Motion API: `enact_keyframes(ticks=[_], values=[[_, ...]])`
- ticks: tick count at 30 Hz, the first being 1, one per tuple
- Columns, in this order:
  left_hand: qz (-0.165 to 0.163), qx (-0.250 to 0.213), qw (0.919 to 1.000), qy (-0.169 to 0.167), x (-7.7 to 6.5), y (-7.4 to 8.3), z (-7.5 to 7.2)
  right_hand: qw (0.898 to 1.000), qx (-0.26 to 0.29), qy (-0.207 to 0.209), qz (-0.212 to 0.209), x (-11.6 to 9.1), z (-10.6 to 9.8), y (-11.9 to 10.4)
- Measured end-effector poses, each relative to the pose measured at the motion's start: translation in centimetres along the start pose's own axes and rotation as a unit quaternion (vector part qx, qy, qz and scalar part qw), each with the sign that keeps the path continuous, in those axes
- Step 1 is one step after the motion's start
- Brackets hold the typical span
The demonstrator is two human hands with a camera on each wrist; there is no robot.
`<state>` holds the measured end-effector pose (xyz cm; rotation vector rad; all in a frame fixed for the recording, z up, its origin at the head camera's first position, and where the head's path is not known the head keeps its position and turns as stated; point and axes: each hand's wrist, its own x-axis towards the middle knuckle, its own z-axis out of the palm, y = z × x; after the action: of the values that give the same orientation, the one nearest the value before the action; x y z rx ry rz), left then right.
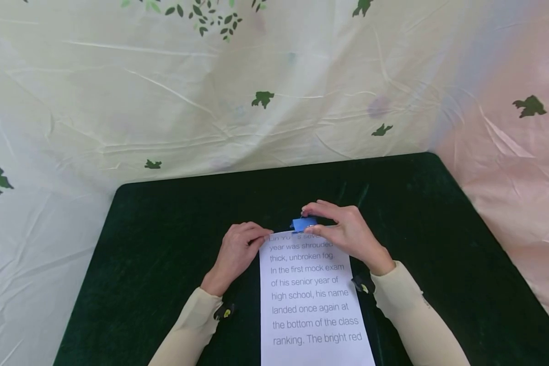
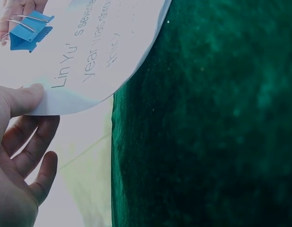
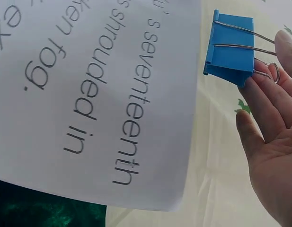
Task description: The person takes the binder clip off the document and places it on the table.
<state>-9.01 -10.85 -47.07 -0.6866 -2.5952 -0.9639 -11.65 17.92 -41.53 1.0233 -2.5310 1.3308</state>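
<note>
A pale patterned sheet (image 1: pixel 274 76) is filling the upper part of the head view and running down both of its sides. Below it, a table (image 1: pixel 164 254) with a dark green cover is spreading across the lower half of the frame. A white sheet of paper (image 1: pixel 311 300) with large printed lettering is lying lengthwise at the bottom centre, its lower end running out of the frame. Two cream sleeves (image 1: pixel 416 310) are reaching in from the bottom, one on each side of the paper. The right hand (image 1: pixel 352 234), right of centre, is holding a blue binder clip by its metal handles, thumb on one side and fingers on the other. The left hand (image 1: pixel 238 251), left of the paper, is pinching its upper left corner, thumb on the printed face and fingers behind. The clip (image 1: pixel 304 224), the smallest thing here, is sitting between the hands at the paper's top edge, its mouth facing the paper; whether it is touching the sheet, one cannot tell.
</note>
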Motion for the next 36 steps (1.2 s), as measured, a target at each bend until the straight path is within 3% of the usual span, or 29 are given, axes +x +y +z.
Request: enact_keyframes(ticks=[6, 15, 36], values=[[0.001, 0.000, 1.0000, -0.003, 0.2, -0.2, 0.0, 1.000, -0.002, 0.004, 0.004, 0.1, -0.6, -0.5], [-0.003, -0.003, 1.0000, -0.005, 0.5, -0.5, -0.1, 0.999, 0.014, -0.005, 0.051, 0.0, -1.2, -1.0], [-0.010, -0.006, 0.9999, 0.003, -0.1, -0.1, 0.3, 0.998, 0.034, 0.010, 0.047, -2.2, -2.2, -1.1]])
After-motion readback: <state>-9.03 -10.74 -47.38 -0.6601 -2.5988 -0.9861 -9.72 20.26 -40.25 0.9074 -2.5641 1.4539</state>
